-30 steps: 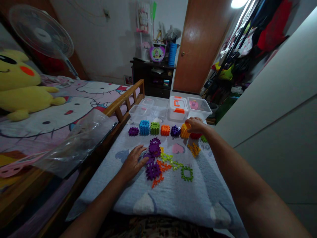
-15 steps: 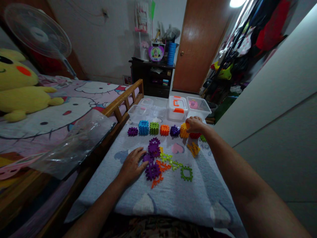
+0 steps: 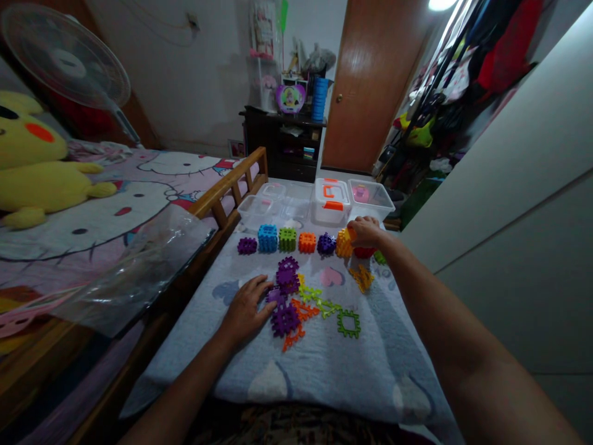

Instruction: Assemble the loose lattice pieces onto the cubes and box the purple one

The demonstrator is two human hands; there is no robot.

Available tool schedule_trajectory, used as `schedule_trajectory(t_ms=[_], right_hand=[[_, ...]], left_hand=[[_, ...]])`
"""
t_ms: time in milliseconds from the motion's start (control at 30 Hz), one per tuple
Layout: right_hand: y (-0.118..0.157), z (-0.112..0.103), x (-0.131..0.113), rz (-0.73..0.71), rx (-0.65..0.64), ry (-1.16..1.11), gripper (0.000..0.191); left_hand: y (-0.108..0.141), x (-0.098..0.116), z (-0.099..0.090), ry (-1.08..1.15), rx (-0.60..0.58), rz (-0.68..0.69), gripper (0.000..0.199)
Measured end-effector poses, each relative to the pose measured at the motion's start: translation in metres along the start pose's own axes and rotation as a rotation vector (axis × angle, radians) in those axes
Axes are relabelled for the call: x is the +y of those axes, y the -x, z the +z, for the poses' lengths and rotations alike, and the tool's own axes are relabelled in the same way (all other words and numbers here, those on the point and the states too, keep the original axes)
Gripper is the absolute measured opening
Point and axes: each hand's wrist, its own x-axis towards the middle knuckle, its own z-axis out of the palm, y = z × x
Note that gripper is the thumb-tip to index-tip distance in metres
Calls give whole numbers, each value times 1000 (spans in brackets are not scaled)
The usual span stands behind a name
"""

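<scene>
A row of interlocking waffle-block cubes crosses a pale blue quilted blanket (image 3: 319, 371). It runs from a purple cube (image 3: 247, 245) through a blue cube (image 3: 267, 238) to an amber cube (image 3: 343, 243). My right hand (image 3: 365, 232) curls around the amber cube's right side, above a red cube (image 3: 364, 252). My left hand (image 3: 245, 312) lies flat on the blanket, fingers spread, holding nothing. Beside it sit purple block pieces (image 3: 284, 320), with an orange flat piece (image 3: 296, 337) just below. A green square frame piece (image 3: 348, 324) lies further right.
Transparent plastic boxes stand beyond the row, one with orange latches (image 3: 332, 203). A wooden bed rail (image 3: 227, 185) and a plastic sheet (image 3: 139, 272) run along the left. A white wardrobe panel (image 3: 509, 198) closes the right side.
The view has drifted slightly. My left hand has slid a little toward me, and my right hand stays on the amber cube.
</scene>
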Motion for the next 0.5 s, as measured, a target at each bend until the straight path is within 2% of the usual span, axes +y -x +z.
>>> schedule_trajectory(t_ms=[500], right_hand=[[-7, 5, -1, 8, 5, -21, 52]], left_hand=[[0, 3, -3, 6, 7, 5, 39]])
